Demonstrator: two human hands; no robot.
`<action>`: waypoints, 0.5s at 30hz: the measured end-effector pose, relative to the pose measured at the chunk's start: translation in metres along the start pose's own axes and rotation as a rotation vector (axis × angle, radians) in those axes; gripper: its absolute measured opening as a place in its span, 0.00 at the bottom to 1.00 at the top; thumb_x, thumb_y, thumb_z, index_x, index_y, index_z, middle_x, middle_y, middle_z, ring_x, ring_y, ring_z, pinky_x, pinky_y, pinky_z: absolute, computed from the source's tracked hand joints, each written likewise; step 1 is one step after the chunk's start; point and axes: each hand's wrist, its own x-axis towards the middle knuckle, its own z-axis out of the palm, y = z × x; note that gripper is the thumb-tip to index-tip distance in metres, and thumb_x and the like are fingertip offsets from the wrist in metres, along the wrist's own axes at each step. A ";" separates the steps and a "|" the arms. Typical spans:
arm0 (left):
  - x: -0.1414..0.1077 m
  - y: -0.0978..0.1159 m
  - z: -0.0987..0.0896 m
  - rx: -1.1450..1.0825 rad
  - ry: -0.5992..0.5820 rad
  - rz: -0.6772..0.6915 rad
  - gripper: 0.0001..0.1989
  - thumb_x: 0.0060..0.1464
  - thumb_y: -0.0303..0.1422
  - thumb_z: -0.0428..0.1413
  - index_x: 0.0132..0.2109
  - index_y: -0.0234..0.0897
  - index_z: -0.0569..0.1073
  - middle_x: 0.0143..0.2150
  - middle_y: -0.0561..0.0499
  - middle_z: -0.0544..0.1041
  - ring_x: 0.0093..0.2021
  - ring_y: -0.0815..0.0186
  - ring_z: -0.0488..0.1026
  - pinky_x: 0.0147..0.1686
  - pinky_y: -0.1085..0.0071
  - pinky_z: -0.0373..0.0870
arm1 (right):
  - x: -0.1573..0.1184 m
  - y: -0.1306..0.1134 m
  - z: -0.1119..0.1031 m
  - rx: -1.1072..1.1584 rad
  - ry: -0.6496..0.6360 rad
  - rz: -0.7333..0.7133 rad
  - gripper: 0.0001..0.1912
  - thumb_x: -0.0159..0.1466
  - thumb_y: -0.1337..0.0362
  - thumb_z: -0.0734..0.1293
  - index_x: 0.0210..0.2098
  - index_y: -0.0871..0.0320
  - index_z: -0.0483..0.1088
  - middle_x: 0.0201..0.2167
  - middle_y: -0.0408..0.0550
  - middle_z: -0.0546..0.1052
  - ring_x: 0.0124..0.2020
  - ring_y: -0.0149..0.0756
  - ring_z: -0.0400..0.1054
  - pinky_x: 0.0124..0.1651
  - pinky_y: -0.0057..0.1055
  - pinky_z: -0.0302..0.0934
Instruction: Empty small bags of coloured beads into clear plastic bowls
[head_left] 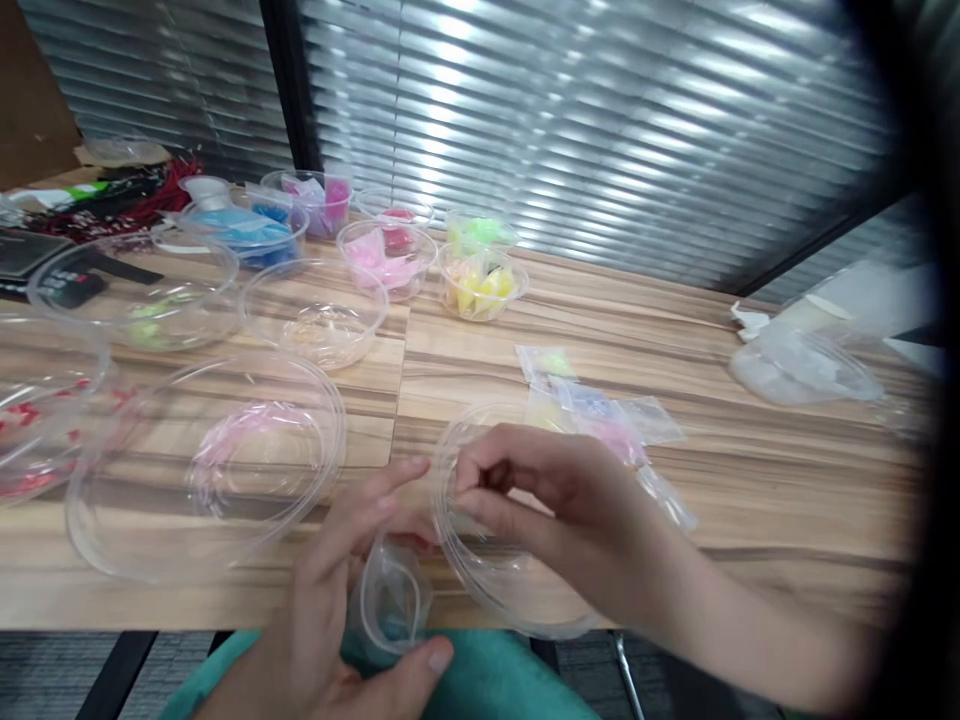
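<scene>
My left hand is curled around a small clear plastic bag near the table's front edge. The bag's mouth is spread and faces up; something bluish shows faintly inside. My right hand hovers over a large clear plastic bowl, thumb and forefinger pinched together. Whatever may lie between those fingertips is too small to see. The bowl's contents are mostly hidden by the right hand. Just beyond that hand lie several small clear packets with yellow, blue and pink contents.
At left stand large clear bowls, one with pink pieces and another with red pieces. Smaller tubs with yellow, pink and blue contents line the back. Crumpled clear plastic lies at right. Blinds rise behind.
</scene>
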 end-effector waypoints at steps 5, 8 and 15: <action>0.011 0.004 0.002 0.002 0.036 0.015 0.39 0.56 0.24 0.59 0.70 0.34 0.52 0.72 0.46 0.55 0.69 0.60 0.62 0.57 0.73 0.77 | -0.004 -0.006 0.028 -0.052 -0.034 -0.270 0.05 0.66 0.72 0.68 0.34 0.58 0.71 0.34 0.40 0.77 0.33 0.24 0.69 0.37 0.18 0.63; 0.012 0.004 0.002 0.012 0.083 0.060 0.38 0.55 0.24 0.59 0.69 0.33 0.53 0.72 0.46 0.55 0.70 0.60 0.60 0.59 0.73 0.76 | -0.003 0.001 0.036 -0.214 -0.068 -0.390 0.07 0.71 0.72 0.62 0.37 0.61 0.71 0.36 0.46 0.77 0.36 0.29 0.69 0.41 0.22 0.66; 0.008 0.006 0.001 0.017 0.060 -0.046 0.40 0.54 0.22 0.59 0.69 0.43 0.51 0.71 0.47 0.58 0.70 0.58 0.60 0.62 0.65 0.74 | -0.005 -0.003 0.031 -0.611 -0.291 -0.525 0.11 0.71 0.74 0.60 0.43 0.67 0.75 0.40 0.53 0.78 0.45 0.35 0.71 0.50 0.26 0.67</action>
